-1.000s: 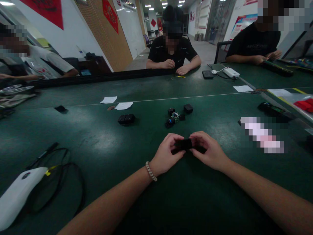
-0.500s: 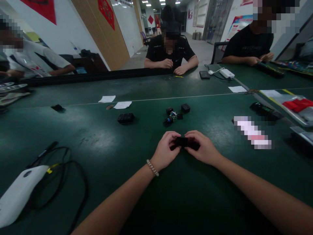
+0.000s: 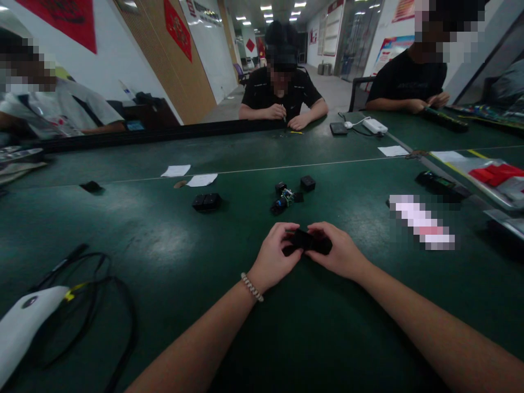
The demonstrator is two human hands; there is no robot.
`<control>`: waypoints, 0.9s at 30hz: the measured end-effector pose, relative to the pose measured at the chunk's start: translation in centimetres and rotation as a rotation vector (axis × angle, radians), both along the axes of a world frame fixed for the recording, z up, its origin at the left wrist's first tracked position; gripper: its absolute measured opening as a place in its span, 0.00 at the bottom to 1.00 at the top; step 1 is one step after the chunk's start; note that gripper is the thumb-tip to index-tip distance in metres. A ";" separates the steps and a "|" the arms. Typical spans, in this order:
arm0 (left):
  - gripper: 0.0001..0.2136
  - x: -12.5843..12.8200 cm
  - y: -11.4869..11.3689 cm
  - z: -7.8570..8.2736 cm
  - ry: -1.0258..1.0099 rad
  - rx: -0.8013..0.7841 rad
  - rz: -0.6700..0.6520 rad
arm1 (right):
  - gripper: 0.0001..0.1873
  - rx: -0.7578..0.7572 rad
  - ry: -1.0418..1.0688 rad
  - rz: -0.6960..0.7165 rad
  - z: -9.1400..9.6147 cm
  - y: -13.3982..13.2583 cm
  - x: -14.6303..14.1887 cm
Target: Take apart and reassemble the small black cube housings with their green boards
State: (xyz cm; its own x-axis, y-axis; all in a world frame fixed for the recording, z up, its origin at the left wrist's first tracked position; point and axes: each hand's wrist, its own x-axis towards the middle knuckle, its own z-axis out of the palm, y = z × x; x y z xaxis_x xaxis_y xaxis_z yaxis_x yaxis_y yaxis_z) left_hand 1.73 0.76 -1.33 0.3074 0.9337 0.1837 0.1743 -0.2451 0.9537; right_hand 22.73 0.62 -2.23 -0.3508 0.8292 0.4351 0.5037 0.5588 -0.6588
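Note:
Between both hands is a small dark object [image 3: 305, 239], black and boxy; its kind is too dark to make out. My left hand [image 3: 278, 251], with a beaded bracelet at the wrist, is closed around its left end. Round the right end curl the fingers of my right hand [image 3: 333, 248]. Just beyond the hands lies a small bundle of electronic parts with thin wires [image 3: 286, 199]. A little black block [image 3: 308, 183] sits behind it to the right. Farther left rests a black two-part block [image 3: 207, 202].
At the left front are a white handheld device [image 3: 30, 327] and black cables [image 3: 133, 316]. A pixelated flat object [image 3: 421, 221] lies to the right, near a tray holding something red [image 3: 493, 173]. Paper slips [image 3: 202, 179] lie along the table seam. Three people sit across the green table [image 3: 245, 147].
The dark object has tilted slightly between my hands, which keep hold of it. The whole view has shifted a little, with the white device sliding toward the lower left.

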 end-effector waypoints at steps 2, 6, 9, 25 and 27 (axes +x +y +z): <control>0.23 0.1 -0.1 0.0 0.021 0.022 -0.001 | 0.26 -0.004 0.007 0.006 0.0 0.1 0.1; 0.25 0.1 -0.5 0.1 0.064 0.088 -0.038 | 0.25 -0.015 0.033 0.033 0.2 0.0 0.1; 0.25 0.1 -0.6 0.2 0.056 0.089 -0.056 | 0.23 -0.020 0.047 0.042 0.4 -0.2 0.2; 0.25 0.0 -1.0 0.8 0.052 0.120 -0.065 | 0.30 -0.109 0.113 0.137 0.8 -0.7 0.3; 0.25 0.0 -1.1 0.9 0.066 0.126 -0.078 | 0.29 -0.103 0.116 0.139 0.9 -0.8 0.3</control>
State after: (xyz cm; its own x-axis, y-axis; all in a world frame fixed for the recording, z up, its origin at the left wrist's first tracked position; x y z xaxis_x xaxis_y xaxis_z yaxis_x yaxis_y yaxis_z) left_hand 1.74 -0.32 -0.46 0.3934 0.8774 0.2745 0.2117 -0.3770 0.9017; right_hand 23.00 -0.19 -1.29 -0.4178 0.8185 0.3944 0.3440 0.5443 -0.7651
